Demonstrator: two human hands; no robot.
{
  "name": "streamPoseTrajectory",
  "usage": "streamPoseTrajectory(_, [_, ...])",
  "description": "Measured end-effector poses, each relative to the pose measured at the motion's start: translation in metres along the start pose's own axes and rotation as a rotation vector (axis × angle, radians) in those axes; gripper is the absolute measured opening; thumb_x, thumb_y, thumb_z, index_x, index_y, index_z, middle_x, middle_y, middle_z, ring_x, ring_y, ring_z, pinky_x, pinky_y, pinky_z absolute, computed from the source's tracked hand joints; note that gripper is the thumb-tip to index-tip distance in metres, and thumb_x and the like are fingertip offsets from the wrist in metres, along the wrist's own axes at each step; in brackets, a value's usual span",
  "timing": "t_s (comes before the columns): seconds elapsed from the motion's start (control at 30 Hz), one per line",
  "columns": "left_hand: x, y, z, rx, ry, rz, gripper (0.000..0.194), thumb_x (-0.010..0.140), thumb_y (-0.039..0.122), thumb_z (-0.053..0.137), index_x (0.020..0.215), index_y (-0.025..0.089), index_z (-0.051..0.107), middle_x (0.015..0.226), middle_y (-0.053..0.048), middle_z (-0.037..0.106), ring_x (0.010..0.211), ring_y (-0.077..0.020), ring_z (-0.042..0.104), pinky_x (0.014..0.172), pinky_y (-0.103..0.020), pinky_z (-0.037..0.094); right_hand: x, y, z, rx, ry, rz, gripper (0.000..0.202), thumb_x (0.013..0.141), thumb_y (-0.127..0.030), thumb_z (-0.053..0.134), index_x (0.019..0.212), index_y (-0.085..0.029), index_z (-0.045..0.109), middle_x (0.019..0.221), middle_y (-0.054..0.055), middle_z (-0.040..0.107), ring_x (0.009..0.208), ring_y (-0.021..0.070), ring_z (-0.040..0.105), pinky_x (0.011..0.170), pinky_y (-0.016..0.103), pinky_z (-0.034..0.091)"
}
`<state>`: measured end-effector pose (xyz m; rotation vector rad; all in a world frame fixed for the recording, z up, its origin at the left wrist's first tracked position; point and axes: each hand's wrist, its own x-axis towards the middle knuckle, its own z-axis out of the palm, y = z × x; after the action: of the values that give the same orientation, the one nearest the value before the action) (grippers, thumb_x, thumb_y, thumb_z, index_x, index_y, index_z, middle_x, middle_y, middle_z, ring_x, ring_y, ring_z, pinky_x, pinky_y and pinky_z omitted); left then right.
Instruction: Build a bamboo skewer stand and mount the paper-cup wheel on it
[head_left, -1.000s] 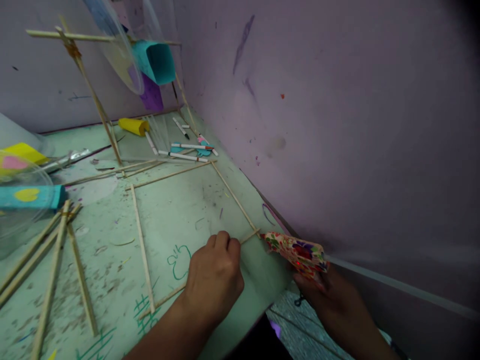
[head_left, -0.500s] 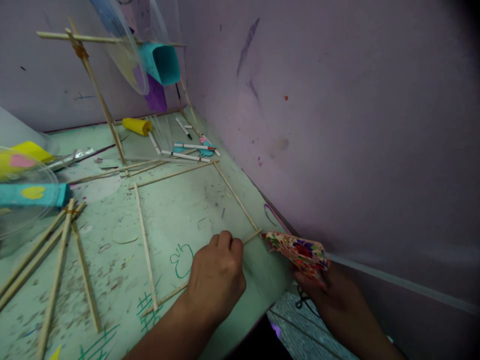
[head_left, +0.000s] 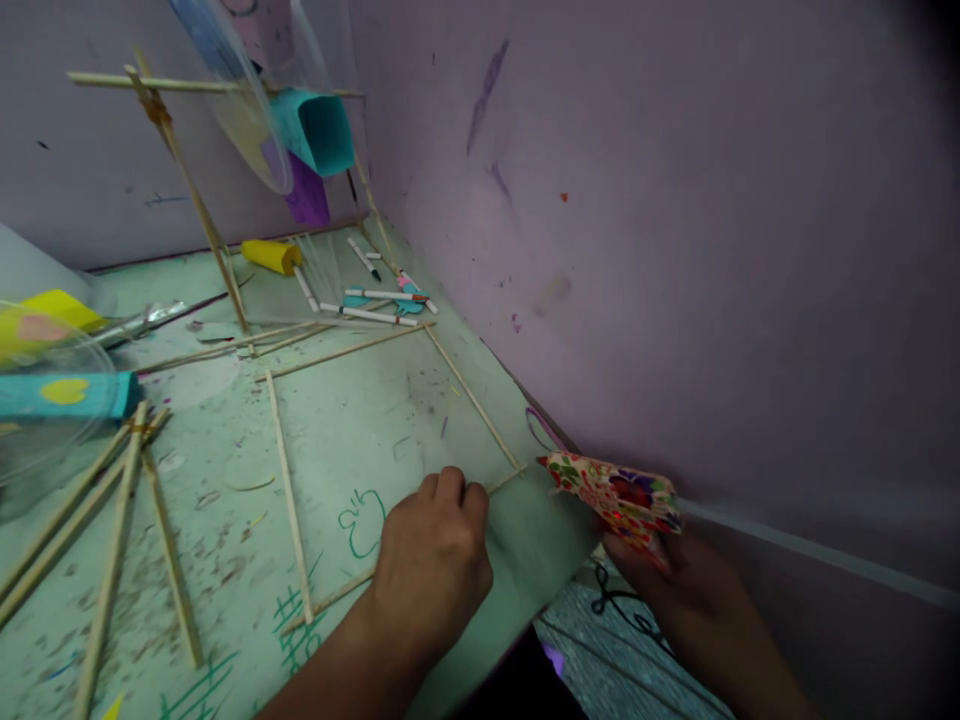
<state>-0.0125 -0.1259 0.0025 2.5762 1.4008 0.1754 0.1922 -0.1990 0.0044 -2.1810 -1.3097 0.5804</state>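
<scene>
A floral-patterned glue gun (head_left: pixel 619 495) is gripped in my right hand (head_left: pixel 667 570), its red nozzle pointing left, just off the near right corner of a stick frame. A clear glue stick (head_left: pixel 817 550) runs out of its back end. My left hand (head_left: pixel 435 560) is closed over the near wooden stick (head_left: pixel 341 590), pressing it to the table. Three more sticks complete the four-sided outline: the left stick (head_left: pixel 289 490), the far stick (head_left: pixel 345 350) and the right stick (head_left: pixel 472 398). My left fingertips are partly hidden.
Bundled sticks (head_left: pixel 139 425) lie at the left, beside a clear plastic cup (head_left: pixel 60 400) with a blue band. Farther back are several markers (head_left: pixel 367 315), a yellow roll (head_left: pixel 270 256) and a stick stand (head_left: pixel 195 200) with hanging cups. A wall (head_left: pixel 675 250) borders the right side.
My right hand has drawn the glue gun slightly right, so its nozzle has come away from the frame's corner. The left hand stays on the near stick.
</scene>
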Motion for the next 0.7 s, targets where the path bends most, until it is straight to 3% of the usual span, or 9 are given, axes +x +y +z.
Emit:
streamPoseTrajectory(0.13, [0.0004, 0.0006, -0.0003, 0.013, 0.005, 0.003, 0.024, 0.074, 0.006, 0.039, 0.074, 0.018, 0.061, 0.074, -0.007, 0.056, 0.066, -0.0201, 0.055, 0.05, -0.029, 0.041, 0.0032, 0.0019, -0.0025, -0.023, -0.075, 0.002, 0.032, 0.069, -0.044, 0.055, 0.08, -0.02, 0.072, 0.076, 0.005, 0.073, 0.07, 0.0257, 0.067, 0.055, 0.03, 0.053])
streamPoseTrajectory(0.43, [0.0016, 0.0021, 0.0008, 0.018, 0.004, 0.0, 0.025, 0.073, 0.005, 0.04, 0.073, 0.018, 0.061, 0.073, -0.007, 0.057, 0.066, -0.0205, 0.056, 0.049, -0.029, 0.041, 0.0029, 0.0015, -0.0017, -0.04, -0.029, -0.015, 0.034, 0.069, -0.046, 0.055, 0.082, -0.019, 0.072, 0.081, 0.006, 0.073, 0.076, 0.0264, 0.067, 0.061, 0.031, 0.054])
streamPoseTrajectory(0.7, [0.0023, 0.0002, 0.0019, 0.031, -0.015, 0.01, 0.026, 0.072, 0.004, 0.04, 0.071, 0.017, 0.062, 0.071, -0.007, 0.057, 0.064, -0.0213, 0.057, 0.048, -0.03, 0.042, 0.0041, 0.0034, -0.002, -0.047, -0.068, -0.019, 0.035, 0.069, -0.045, 0.053, 0.081, -0.019, 0.072, 0.08, 0.007, 0.072, 0.076, 0.0264, 0.067, 0.063, 0.031, 0.054])
